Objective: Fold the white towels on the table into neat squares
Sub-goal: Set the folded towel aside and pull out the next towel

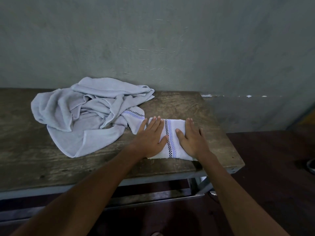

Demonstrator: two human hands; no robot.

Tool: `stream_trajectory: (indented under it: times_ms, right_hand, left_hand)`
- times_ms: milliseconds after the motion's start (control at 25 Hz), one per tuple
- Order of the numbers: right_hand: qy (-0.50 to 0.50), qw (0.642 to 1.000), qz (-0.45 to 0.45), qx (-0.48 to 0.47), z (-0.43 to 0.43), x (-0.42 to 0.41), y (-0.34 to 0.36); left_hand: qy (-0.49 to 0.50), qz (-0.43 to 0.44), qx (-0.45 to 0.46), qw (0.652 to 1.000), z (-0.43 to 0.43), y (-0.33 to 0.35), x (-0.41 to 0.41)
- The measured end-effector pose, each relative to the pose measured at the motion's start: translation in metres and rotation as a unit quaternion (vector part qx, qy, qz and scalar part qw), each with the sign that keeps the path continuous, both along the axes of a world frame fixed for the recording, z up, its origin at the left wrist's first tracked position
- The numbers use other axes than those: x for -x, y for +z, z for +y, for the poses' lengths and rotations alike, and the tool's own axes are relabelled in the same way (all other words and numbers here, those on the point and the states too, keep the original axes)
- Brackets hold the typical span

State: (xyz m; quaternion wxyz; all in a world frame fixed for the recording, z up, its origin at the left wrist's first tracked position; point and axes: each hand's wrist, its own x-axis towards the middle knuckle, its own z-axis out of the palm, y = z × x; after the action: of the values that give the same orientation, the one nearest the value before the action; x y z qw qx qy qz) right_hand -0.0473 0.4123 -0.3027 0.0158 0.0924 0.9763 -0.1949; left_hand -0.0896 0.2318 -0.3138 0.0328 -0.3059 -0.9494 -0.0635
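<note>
Worn wooden desk (pixel 179 103) on a grey metal frame (pixel 153 182), crumpled white towels (pixel 88 116) heaped across its far-left area, folded white towel (pixel 175 150) with checked and blue stripes lying flat toward the right near edge, just beside the heap.

Worn, stained wooden bench (pixel 187 103) under my fingers (pixel 154 123), grey metal frame (pixel 153 183) below its near edge, scuffed grey-green concrete wall (pixel 153 40) rising just beyond my fingers, dark reddish floor (pixel 272 167) to their right, dim flat light
</note>
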Motion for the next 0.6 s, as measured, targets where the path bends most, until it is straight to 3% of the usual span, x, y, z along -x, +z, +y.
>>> stream_trajectory:
  times_ms: [160,280,360,480,600]
  right_hand:
    - [-0.004,0.998,-0.005,0.061,0.005,-0.001,0.004]
    - [0.001,0.997,0.071,-0.038,0.010,-0.015,0.019]
    - [-0.018,0.995,0.085,-0.046,0.009,-0.024,0.023]
    - [-0.078,0.992,0.029,0.090,0.002,-0.026,0.025]
    - [-0.132,0.957,-0.013,0.259,0.000,-0.022,0.033]
  left_hand:
    - [0.060,-0.040,-0.005,0.997,-0.006,0.006,-0.018]
    - [0.076,-0.044,-0.026,0.996,-0.021,0.012,-0.037]
    - [0.083,-0.036,-0.058,0.994,-0.024,0.013,-0.047]
    - [0.128,-0.103,-0.186,0.969,-0.010,0.016,-0.045]
    - [0.214,-0.186,-0.289,0.915,0.004,0.020,-0.034]
